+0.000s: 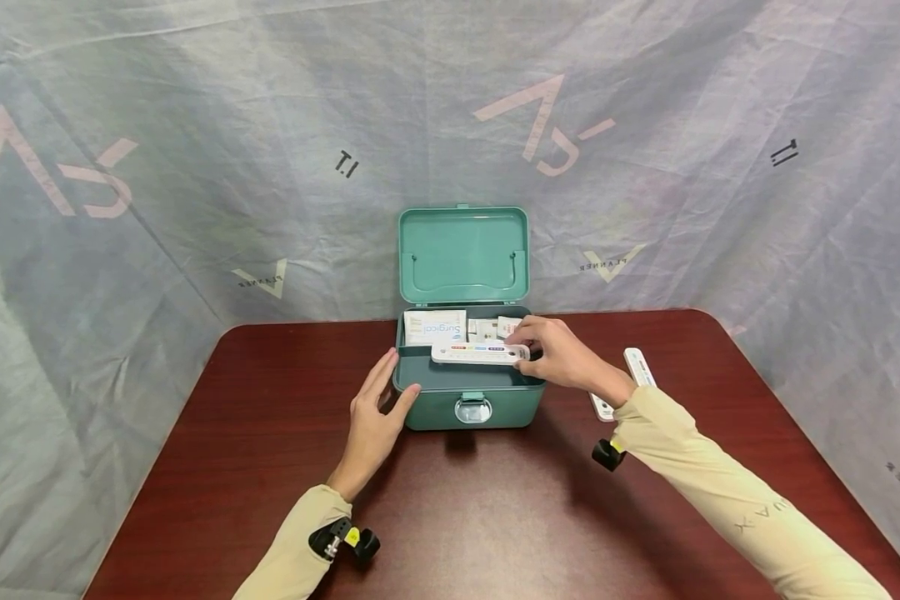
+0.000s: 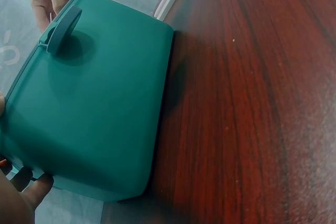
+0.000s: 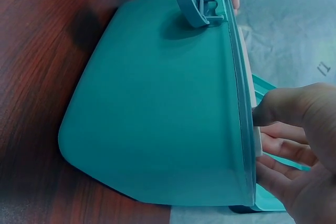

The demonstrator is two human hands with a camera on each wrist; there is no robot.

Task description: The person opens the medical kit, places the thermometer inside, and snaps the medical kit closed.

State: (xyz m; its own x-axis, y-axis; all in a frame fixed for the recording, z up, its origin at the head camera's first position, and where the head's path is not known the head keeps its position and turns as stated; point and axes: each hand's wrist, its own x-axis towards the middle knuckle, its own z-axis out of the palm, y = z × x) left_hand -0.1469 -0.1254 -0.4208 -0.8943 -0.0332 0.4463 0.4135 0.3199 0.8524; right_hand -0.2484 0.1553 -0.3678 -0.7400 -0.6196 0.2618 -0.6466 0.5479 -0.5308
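A green box (image 1: 412,408) with its lid (image 1: 462,250) raised stands on the table. My right hand (image 1: 558,352) pinches one end of a long white plastic strip with coloured markings (image 1: 472,354), between thumb and fingers. The strip lies across the box opening, above the front part of the inside. In the right wrist view, the strip's edge (image 3: 258,141) shows just past the box rim. My left hand (image 1: 375,425) rests at the box's front left corner, fingers fairly straight along the left side and thumb at the front rim.
Inside the box, at the back, sit a white packet marked Surgical (image 1: 435,327) and smaller white packets (image 1: 483,330). Another white strip (image 1: 640,367) lies on the table (image 1: 285,433) to the right, partly behind my right wrist. A grey cloth (image 1: 450,108) hangs behind.
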